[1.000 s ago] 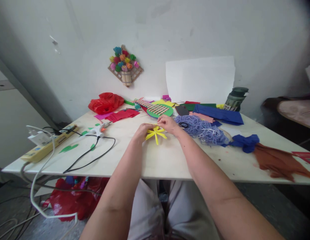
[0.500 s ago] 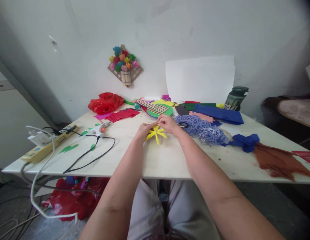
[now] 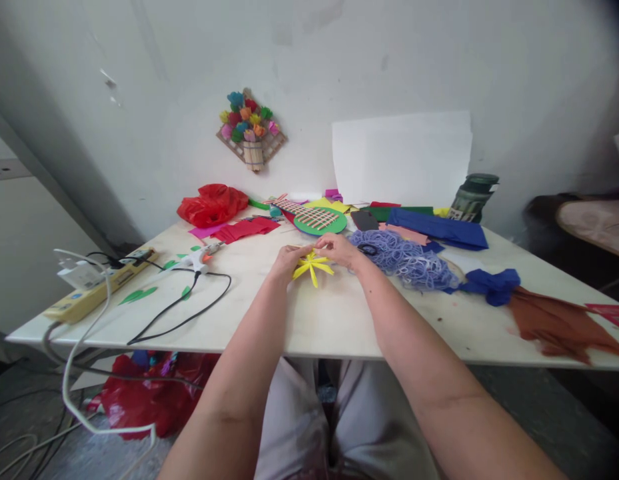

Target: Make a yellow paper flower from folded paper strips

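Observation:
A yellow paper flower of thin strips (image 3: 312,267) lies on the pale table (image 3: 319,320) in front of me. My left hand (image 3: 286,260) pinches its upper left side with closed fingers. My right hand (image 3: 340,249) pinches its top from the right, fingers bent together. Both hands meet over the flower's centre. A heap of purple rubber bands (image 3: 403,259) sits just right of my right hand, with a black ring (image 3: 367,249) beside it.
A glue gun (image 3: 202,257) with a black cord and a power strip (image 3: 92,288) lie at the left. Green paper leaves (image 3: 138,295), a red bag (image 3: 212,205), coloured paper sheets (image 3: 436,227), a woven paper piece (image 3: 316,219), a dark cup (image 3: 472,197) and brown paper (image 3: 554,323) surround the hands.
My hands have shifted slightly on the yellow flower, the left fingers coming up closer to the right. The flower stays in place.

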`<state>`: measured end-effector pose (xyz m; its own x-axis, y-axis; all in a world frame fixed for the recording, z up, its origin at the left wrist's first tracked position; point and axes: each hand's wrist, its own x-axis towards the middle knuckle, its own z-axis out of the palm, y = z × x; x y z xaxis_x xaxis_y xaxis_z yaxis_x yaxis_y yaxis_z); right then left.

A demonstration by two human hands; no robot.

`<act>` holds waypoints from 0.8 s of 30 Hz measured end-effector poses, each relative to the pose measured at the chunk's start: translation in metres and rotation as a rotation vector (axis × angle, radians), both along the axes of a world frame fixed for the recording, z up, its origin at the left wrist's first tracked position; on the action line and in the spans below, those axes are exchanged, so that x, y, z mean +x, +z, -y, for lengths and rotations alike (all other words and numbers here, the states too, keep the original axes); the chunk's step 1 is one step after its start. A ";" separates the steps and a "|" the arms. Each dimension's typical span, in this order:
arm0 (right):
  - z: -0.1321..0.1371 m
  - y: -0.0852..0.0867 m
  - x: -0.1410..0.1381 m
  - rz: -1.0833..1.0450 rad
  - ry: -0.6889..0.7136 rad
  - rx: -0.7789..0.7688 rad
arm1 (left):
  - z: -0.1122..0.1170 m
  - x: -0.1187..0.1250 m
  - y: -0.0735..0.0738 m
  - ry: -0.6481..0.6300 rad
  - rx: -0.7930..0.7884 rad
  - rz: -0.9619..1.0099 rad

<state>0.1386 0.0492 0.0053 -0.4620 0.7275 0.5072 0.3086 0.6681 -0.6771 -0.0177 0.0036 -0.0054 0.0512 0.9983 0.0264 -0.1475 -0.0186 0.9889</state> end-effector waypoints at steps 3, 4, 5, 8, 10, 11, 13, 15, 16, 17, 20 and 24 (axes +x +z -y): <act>-0.002 -0.001 -0.001 0.010 -0.024 0.016 | 0.000 0.000 0.000 0.013 0.005 -0.009; -0.002 -0.001 -0.001 0.012 -0.025 0.018 | 0.001 0.000 0.000 0.005 0.010 0.001; -0.002 -0.001 -0.001 0.013 -0.022 0.020 | 0.001 0.000 0.000 -0.009 0.016 0.016; 0.000 0.001 -0.001 0.009 -0.001 0.025 | 0.003 -0.001 0.002 -0.067 0.038 0.066; 0.002 0.002 -0.001 -0.006 0.011 0.044 | 0.004 -0.001 0.003 -0.087 0.060 0.087; 0.002 0.003 -0.001 -0.011 0.015 0.060 | 0.005 -0.001 0.004 -0.091 0.075 0.094; 0.003 0.003 -0.002 -0.013 0.013 0.090 | 0.006 -0.001 0.005 -0.089 0.104 0.102; 0.003 0.002 -0.003 -0.007 0.005 0.111 | 0.007 -0.001 0.006 -0.079 0.121 0.109; 0.002 0.002 -0.003 -0.003 0.002 0.118 | 0.007 -0.001 0.006 -0.073 0.122 0.112; 0.001 0.001 -0.002 0.001 0.000 0.125 | 0.007 -0.001 0.007 -0.070 0.120 0.114; -0.001 -0.001 -0.002 0.036 -0.006 0.154 | 0.007 -0.001 0.007 -0.086 0.121 0.096; 0.002 0.000 -0.001 0.133 -0.048 0.245 | 0.008 -0.003 0.008 -0.111 0.115 0.085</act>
<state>0.1375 0.0477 0.0056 -0.5047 0.6135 0.6074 0.4192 0.7892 -0.4488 -0.0205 -0.0040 0.0023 0.1541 0.9767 0.1490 -0.2380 -0.1097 0.9650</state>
